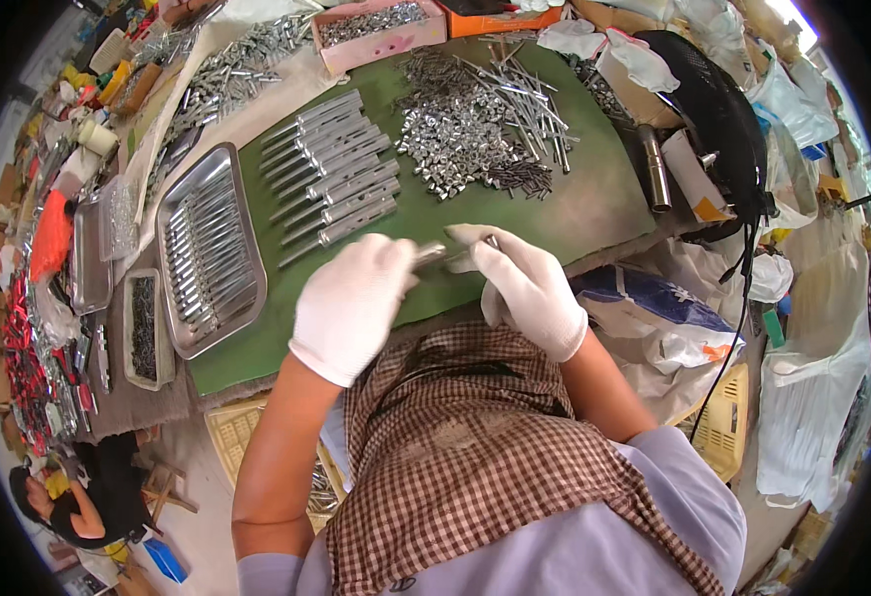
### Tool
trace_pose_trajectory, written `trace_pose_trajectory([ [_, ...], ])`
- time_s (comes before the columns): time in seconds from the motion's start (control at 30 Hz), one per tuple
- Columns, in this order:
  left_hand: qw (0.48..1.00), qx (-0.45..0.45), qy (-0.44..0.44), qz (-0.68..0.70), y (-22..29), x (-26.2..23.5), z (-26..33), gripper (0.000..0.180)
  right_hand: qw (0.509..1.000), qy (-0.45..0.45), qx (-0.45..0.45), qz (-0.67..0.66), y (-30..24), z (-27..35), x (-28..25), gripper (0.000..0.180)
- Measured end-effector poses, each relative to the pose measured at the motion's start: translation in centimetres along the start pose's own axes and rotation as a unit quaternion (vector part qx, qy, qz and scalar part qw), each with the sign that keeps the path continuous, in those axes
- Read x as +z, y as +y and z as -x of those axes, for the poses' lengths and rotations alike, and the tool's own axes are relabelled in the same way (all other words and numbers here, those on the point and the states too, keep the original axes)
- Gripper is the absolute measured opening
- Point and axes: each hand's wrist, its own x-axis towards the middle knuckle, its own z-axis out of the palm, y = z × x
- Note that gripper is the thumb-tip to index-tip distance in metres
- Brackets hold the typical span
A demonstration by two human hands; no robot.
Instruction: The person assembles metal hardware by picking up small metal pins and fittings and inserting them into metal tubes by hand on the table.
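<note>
Both my hands wear white gloves and meet over the near edge of a green mat (575, 204). My left hand (351, 303) grips one end of a thin metal rod (433, 253). My right hand (525, 283) pinches its other end, with a small metal part at the fingertips. Just beyond my hands lies a row of finished metal rods (336, 169). A heap of small shiny metal sleeves (450, 129) and loose thin rods (535, 99) lies further back on the mat.
A steel tray (247, 298) holding several rods stands to the left, with smaller trays (143, 328) beside it. A pink box (381, 45) of parts sits at the back. A black mesh chair back (719, 119) and plastic bags crowd the right. Another person (68, 502) sits at lower left.
</note>
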Motion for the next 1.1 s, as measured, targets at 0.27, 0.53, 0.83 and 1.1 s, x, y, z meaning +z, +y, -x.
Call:
trace_pose_trajectory([
  [0.27, 0.998, -0.026, 0.024, 0.049, 1.3, -1.1, 1.0, 0.039, 0.999, -0.014, 0.021, 0.026, -0.9, -0.9, 0.4, 0.027],
  [0.53, 0.991, -0.043, 0.07, 0.106, 1.1, 0.5, 1.8, 0.036, 0.994, -0.004, -0.027, 0.104, -0.5, -1.4, 0.6, 0.015],
  [0.83, 0.986, -0.098, 0.026, 0.136, 1.6, 0.4, 1.4, 0.031, 0.997, -0.005, -0.049, 0.059, 0.7, -1.8, 0.9, 0.01],
  [1.1, 0.981, -0.1, 0.046, 0.16, 1.7, 0.9, 1.2, 0.034, 0.993, -0.016, -0.075, 0.091, 0.2, -2.1, 0.9, 0.009],
])
